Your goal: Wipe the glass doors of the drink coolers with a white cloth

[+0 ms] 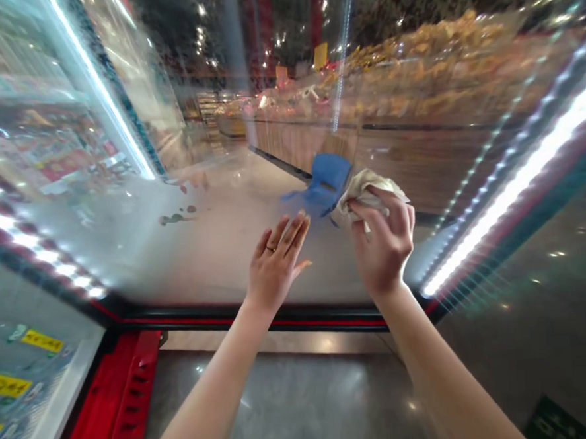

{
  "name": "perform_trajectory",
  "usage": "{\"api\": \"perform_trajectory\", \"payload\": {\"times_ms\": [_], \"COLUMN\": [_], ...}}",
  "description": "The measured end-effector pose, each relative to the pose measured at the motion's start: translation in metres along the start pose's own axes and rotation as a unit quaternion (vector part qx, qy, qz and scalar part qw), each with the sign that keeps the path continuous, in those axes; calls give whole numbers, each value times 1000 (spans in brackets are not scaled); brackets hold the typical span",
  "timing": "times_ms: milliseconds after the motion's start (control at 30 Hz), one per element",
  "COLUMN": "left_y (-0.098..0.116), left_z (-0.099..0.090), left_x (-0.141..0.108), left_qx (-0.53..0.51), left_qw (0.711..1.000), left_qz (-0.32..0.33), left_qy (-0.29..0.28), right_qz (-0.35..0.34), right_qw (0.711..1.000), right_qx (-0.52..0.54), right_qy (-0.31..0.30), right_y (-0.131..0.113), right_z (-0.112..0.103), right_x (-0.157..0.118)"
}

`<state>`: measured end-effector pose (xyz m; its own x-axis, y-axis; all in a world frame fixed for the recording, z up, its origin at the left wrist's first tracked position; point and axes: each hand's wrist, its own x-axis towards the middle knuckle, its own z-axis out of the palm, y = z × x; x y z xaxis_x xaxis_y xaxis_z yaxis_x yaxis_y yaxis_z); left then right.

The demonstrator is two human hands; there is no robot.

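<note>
A large, partly fogged glass door (215,251) in a dark frame stands in front of me. My left hand (278,253) lies against the glass near its lower middle, fingers stretched out, a ring on one finger. To its right, my right hand (386,233) is closed around a crumpled whitish cloth (370,185), which is at the glass. Smeared clear patches (178,216) show in the fog on the left. A blue shape (327,177) appears through the glass beside the cloth; I cannot make out what it is.
Bright LED strips (518,172) run along the right side, and another light strip (36,245) along the left. A red metal post with slots (125,402) stands at the lower left, near yellow labels (8,384). Beyond the glass are blurred displays of goods (437,58). Grey floor (304,404) lies below.
</note>
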<state>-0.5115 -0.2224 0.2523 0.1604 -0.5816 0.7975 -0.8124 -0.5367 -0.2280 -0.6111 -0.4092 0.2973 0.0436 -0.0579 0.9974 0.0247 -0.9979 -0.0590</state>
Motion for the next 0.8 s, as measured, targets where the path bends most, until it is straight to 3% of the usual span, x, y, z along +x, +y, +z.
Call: {"api": "perform_trajectory", "payload": {"times_ms": [133,233,367,467,600,700,800], "left_y": [-17,-32,-48,-58,-65,-67,-67], "left_z": [0,-4,-15,-21,-22,-19,-17], "left_x": [-11,-20,-29,-33,-37,-38,-37], "left_qx": [-7,-14,-7,-2,2,2,3], "left_qw": [999,999,1000,1000,999,998,999], "left_qz": [40,39,14,-9,-29,-42,-41], "left_qy": [21,10,-16,-26,-37,-36,-34], "right_qz": [-23,-27,-3,-2,-33,-36,-24], "right_qw": [997,993,998,999,995,990,994], "right_qx": [21,36,-4,-21,-5,23,25], "right_qy": [-77,-113,-69,-37,-89,-132,-99], "right_y": [-19,-28,-20,-17,-30,-42,-44], "right_z": [4,7,5,2,7,14,17], "right_x": [-20,-12,7,0,-14,-5,11]}}
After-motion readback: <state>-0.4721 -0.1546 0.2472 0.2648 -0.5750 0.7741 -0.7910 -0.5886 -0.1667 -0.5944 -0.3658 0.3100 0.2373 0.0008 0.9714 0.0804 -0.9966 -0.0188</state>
